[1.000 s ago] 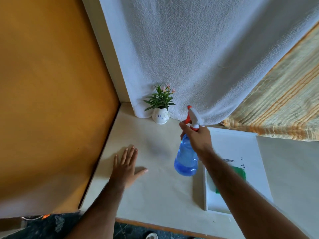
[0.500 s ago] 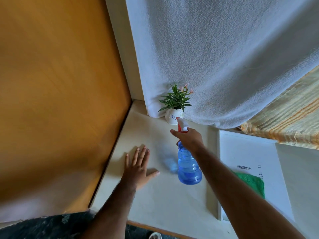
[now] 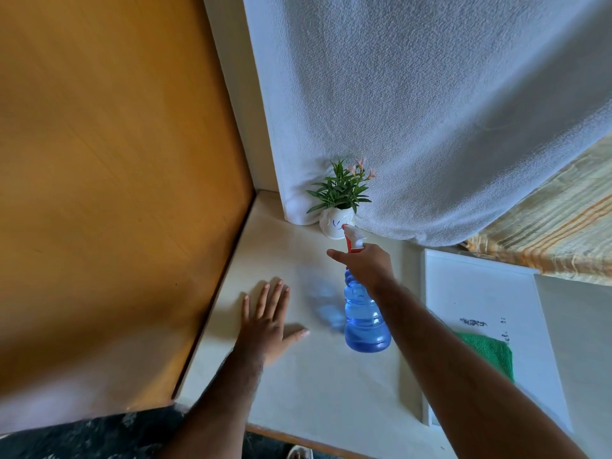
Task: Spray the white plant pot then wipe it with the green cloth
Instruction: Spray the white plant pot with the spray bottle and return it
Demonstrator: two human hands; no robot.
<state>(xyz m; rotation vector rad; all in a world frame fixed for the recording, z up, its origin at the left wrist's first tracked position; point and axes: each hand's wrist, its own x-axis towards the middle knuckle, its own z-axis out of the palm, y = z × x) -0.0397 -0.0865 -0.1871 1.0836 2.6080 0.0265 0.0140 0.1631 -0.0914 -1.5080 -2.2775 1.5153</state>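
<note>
The main risk here looks like spray missing its mark: the nozzle of the spray bottle [image 3: 366, 321] sits so near the white pot [image 3: 336, 223] that a squeeze could soak the white towel [image 3: 430, 111] hanging right behind it, or wet the leaves of the plant [image 3: 341, 190] instead of the pot's side, and a push forward could tip the small pot, which stands close against the towel's lower edge. The right hand [image 3: 367, 265] is wrapped around the bottle's neck below the red and white trigger head, with the forefinger stretched out to the left; whether a finger rests on the trigger I cannot tell. The left hand [image 3: 268, 318] lies flat and spread on the table [image 3: 298, 392], holding nothing, at lower centre of the frame. The pot stands just above the centre of the frame, directly above the nozzle tip, which overlaps its lower right edge. The green cloth [image 3: 490, 354] lies on a white tray [image 3: 480, 293] at lower right, partly hidden behind the right forearm, well apart from the pot
</note>
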